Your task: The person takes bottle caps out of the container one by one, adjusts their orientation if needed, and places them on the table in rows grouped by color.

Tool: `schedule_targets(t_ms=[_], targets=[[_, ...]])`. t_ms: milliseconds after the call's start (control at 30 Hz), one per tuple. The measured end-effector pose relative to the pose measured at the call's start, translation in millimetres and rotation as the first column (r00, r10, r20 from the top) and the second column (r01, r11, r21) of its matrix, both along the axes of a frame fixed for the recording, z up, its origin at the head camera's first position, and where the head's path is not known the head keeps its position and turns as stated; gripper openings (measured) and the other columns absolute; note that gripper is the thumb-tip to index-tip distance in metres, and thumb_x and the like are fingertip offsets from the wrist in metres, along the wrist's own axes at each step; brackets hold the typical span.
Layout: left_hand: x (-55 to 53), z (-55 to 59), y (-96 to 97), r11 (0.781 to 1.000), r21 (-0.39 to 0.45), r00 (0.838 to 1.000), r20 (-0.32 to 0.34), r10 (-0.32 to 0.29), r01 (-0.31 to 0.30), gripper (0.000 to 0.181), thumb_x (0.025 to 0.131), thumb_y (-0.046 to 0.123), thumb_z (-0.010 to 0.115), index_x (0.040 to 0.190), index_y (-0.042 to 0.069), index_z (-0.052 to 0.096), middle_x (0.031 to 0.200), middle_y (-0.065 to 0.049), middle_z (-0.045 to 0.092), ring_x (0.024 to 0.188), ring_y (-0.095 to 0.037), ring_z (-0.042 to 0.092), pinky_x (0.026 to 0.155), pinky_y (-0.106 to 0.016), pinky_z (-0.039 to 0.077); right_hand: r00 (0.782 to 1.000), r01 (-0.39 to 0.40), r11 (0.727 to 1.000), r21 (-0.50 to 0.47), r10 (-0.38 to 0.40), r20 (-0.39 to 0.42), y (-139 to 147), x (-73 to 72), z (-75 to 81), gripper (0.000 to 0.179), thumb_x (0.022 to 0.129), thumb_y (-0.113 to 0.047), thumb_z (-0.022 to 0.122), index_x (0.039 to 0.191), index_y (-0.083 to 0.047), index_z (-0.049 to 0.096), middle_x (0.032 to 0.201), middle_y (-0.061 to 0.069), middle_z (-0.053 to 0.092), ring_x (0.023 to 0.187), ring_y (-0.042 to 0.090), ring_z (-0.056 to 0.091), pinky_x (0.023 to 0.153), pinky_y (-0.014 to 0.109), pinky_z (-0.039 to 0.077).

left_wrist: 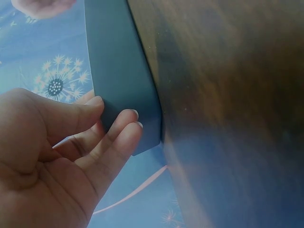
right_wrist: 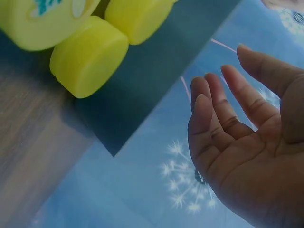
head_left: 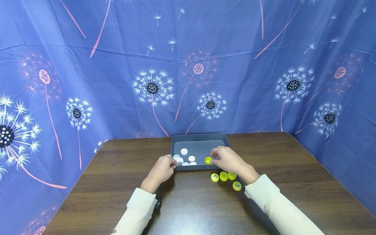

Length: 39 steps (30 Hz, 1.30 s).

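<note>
A dark grey tray stands at the table's far edge, with several white bottle caps inside, mostly at its left. My left hand grips the tray's near left corner; in the left wrist view its thumb lies on the rim and its fingers on the outer wall. Over the tray's right part is my right hand, its fingers loosely bent around nothing in the right wrist view. Just by its fingertips a yellow bottle cap lies in the tray. Several more yellow caps sit outside the tray's near right corner.
The brown wooden table extends toward me and to both sides. Behind it hangs a blue cloth with dandelion prints, which also runs along the left and right. A small dark object shows beside the left cuff.
</note>
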<state>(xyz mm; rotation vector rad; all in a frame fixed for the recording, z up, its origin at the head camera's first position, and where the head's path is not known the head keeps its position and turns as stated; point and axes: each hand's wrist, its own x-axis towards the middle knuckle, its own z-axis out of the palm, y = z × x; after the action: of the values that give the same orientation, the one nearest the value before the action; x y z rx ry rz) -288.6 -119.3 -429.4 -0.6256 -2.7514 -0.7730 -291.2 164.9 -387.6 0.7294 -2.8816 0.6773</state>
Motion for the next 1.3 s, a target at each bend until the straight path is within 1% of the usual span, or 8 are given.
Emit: schedule_targets(t_ms=[233, 333, 467, 600, 867, 1067, 1167, 1300], targets=[[0.2, -0.3, -0.9, 1.0, -0.007, 1.0, 0.002, 0.0, 0.0, 0.02, 0.083, -0.012, 0.062, 0.084, 0.002, 0.076, 0.078, 0.002, 0.061, 0.076, -0.013, 0.059, 0.073, -0.032, 0.055, 0.999, 0.03, 0.996, 0.086, -0.032, 0.024, -13, -13.2, -5.3, 0.016, 0.085, -0.019, 0.077, 0.097, -0.008, 0.073, 0.092, 0.003, 0.068, 0.087, 0.02, 0.063, 0.078, 0.041, 0.053], [-0.2, 0.5, -0.1, 1.0, -0.008, 1.0, 0.01, 0.0, 0.0, 0.02, 0.083, -0.011, 0.062, 0.085, 0.003, 0.077, 0.078, 0.002, 0.061, 0.076, -0.012, 0.059, 0.072, -0.031, 0.055, 0.997, 0.043, 0.995, 0.089, -0.048, 0.059, -14, -16.7, -9.1, 0.018, 0.085, -0.02, 0.077, 0.098, -0.008, 0.073, 0.092, 0.003, 0.07, 0.087, 0.02, 0.064, 0.079, 0.041, 0.053], [-0.8, 2.8, 1.2, 1.0, -0.008, 1.0, 0.008, -0.008, 0.009, 0.02, 0.083, -0.011, 0.062, 0.085, 0.002, 0.077, 0.079, 0.002, 0.061, 0.076, -0.012, 0.059, 0.072, -0.031, 0.055, 0.987, 0.085, 0.993, 0.084, -0.095, 0.13, -15, -20.1, -10.4, 0.024, 0.086, -0.023, 0.077, 0.105, -0.008, 0.074, 0.099, 0.008, 0.073, 0.094, 0.024, 0.067, 0.084, 0.044, 0.054], [-1.2, 3.8, 1.5, 1.0, -0.004, 1.0, 0.004, -0.007, 0.007, 0.02, 0.083, -0.011, 0.062, 0.084, 0.002, 0.077, 0.079, 0.001, 0.061, 0.077, -0.013, 0.06, 0.073, -0.032, 0.055, 0.978, 0.121, 0.989, 0.087, -0.134, 0.163, -17, -23.6, -10.5, 0.028, 0.085, -0.023, 0.079, 0.109, -0.008, 0.074, 0.104, 0.01, 0.073, 0.098, 0.026, 0.067, 0.085, 0.044, 0.054], [1.1, 0.4, -1.0, 1.0, -0.002, 1.0, 0.005, -0.004, 0.004, 0.02, 0.082, -0.012, 0.062, 0.084, 0.002, 0.076, 0.078, 0.002, 0.06, 0.077, -0.013, 0.059, 0.073, -0.032, 0.055, 0.976, 0.133, 0.983, 0.13, -0.152, 0.156, -24, -28.8, -16.6, 0.023, 0.082, -0.02, 0.082, 0.101, -0.009, 0.075, 0.091, 0.001, 0.072, 0.082, 0.016, 0.065, 0.077, 0.037, 0.055], [-0.6, -1.2, -1.0, 1.0, 0.009, 1.0, 0.002, -0.01, 0.01, 0.02, 0.083, -0.011, 0.062, 0.084, 0.002, 0.076, 0.078, 0.002, 0.061, 0.079, -0.014, 0.061, 0.074, -0.032, 0.056, 0.977, 0.152, 0.976, 0.155, -0.172, 0.126, -25, -31.1, -19.8, 0.023, 0.079, -0.019, 0.084, 0.098, -0.009, 0.075, 0.088, 0.0, 0.071, 0.076, 0.012, 0.062, 0.074, 0.034, 0.054], [-1.2, -1.3, -0.9, 1.0, 0.015, 1.0, 0.006, -0.008, 0.007, 0.019, 0.084, -0.011, 0.062, 0.084, 0.002, 0.076, 0.078, 0.002, 0.061, 0.079, -0.014, 0.062, 0.075, -0.033, 0.056, 0.98, 0.139, 0.979, 0.15, -0.158, 0.121, -25, -32.9, -20.3, 0.018, 0.08, -0.015, 0.083, 0.094, -0.009, 0.073, 0.084, 0.0, 0.069, 0.073, 0.012, 0.061, 0.07, 0.033, 0.053], [-1.4, -1.5, -0.8, 1.0, 0.011, 1.0, 0.001, -0.005, 0.005, 0.019, 0.083, -0.011, 0.063, 0.083, 0.003, 0.076, 0.078, 0.003, 0.061, 0.079, -0.014, 0.062, 0.075, -0.033, 0.056, 0.982, 0.123, 0.982, 0.146, -0.142, 0.126, -24, -35.0, -21.0, 0.012, 0.081, -0.003, 0.077, 0.09, -0.01, 0.072, 0.083, 0.001, 0.068, 0.073, 0.014, 0.06, 0.068, 0.032, 0.053]])
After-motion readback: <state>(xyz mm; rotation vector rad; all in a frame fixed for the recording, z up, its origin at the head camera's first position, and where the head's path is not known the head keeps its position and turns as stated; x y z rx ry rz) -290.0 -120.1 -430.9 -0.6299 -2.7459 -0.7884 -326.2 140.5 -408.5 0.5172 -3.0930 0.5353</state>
